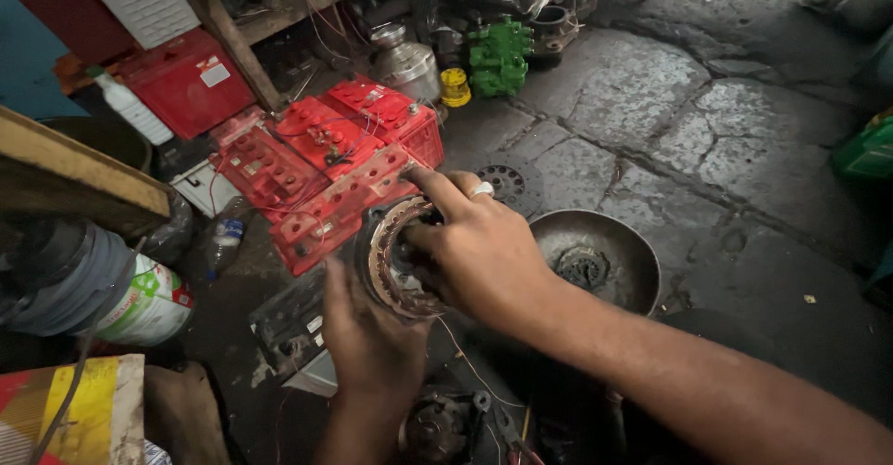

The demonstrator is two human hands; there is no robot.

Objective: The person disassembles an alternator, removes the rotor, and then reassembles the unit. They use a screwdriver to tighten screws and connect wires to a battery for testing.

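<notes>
At frame centre we grasp the stator ring [395, 259] firmly: left hand [372, 344] beneath, right hand [479, 256] gripping its rim.

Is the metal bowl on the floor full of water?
No, the metal bowl looks dry, holding only a dark round part.

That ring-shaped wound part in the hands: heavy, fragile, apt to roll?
The ring-shaped wound part looks like metal with copper windings, so probably stiff and heavy for its size. Both the left hand and right hand steady it. Round, so likely to roll on edge; its thin trailing wires could snag.
</notes>
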